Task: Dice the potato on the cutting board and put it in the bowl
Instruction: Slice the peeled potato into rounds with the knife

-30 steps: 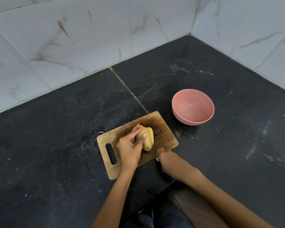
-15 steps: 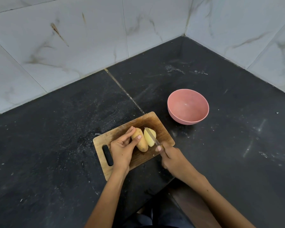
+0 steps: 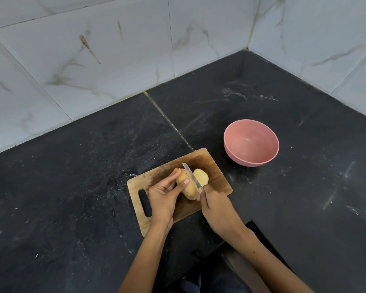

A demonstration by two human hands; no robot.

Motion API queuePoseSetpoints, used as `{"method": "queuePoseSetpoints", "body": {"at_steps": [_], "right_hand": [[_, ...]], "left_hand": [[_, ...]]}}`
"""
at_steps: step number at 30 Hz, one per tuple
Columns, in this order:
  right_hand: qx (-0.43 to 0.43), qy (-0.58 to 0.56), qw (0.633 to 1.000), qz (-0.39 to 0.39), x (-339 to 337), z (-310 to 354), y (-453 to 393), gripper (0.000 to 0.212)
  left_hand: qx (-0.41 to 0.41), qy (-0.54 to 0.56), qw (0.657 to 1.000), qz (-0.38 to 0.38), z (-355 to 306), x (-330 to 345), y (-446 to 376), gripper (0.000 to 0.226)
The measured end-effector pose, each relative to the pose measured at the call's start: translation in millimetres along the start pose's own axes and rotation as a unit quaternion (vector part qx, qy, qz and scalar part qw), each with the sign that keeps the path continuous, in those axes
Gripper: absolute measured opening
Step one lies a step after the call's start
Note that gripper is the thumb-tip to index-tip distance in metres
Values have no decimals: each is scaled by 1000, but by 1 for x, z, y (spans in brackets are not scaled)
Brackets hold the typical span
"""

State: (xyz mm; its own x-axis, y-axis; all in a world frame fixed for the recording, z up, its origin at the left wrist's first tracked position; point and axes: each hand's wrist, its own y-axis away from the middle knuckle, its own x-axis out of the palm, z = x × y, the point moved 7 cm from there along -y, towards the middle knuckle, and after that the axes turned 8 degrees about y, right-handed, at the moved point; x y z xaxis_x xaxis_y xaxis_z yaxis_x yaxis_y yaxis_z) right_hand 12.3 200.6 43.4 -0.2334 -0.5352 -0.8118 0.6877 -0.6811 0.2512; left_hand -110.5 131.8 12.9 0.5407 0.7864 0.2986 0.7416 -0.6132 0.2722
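A dark stone worktop [image 3: 76, 187], speckled and dusted with pale smears, runs into a corner of marbled white wall tiles. A thin joint line crosses it from the wall toward the near edge. Directly on it lie a wooden cutting board [image 3: 215, 166] with a dark handle slot at its left end, and, just beyond the board's right corner, a pink bowl [image 3: 251, 143] standing upright.

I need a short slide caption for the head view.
Left hand steadies potato on cutting board; right hand holds knife.
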Motion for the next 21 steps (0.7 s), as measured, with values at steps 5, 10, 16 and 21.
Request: {"method": "queuePoseSetpoints", "body": {"at_steps": [5,10,16,21], "right_hand": [[4,23,1000,-2,2,0,-1,31],[18,32,999,-5,5,0,-1,31],[23,52,998,9,7,4,-10,29],[11,79,997,22,4,5,-8,27]], "left_hand": [[1,1,1000,-8,0,1,-1,50],[-2,-13,1000,-19,3,2,-1,53],[2,-19,999,-25,2,2,-1,49],[6,-24,999,-36,3,3,-2,48]]}}
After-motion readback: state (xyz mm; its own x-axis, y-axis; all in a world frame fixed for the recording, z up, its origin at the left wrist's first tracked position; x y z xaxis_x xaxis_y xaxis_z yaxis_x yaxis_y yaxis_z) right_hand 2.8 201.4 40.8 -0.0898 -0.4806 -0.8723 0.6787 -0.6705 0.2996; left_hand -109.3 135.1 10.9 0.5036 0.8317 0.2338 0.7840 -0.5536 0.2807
